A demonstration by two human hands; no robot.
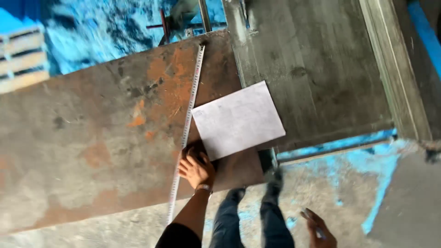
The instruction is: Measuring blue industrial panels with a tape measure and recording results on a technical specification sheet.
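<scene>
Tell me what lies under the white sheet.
The white sheet lies across the rusty steel plate and grey plate; it hides their meeting edges. The left hand presses beside the tape measure.

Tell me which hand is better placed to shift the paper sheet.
Probably the left hand: it rests on the rusty steel plate, beside the tape measure and the white paper sheet. The right hand hangs off the plate, holding a small object.

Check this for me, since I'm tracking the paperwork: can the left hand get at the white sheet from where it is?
Probably yes. The left hand rests on the rusty plate beside the tape measure, right at the white sheet corner, with nothing between.
</scene>
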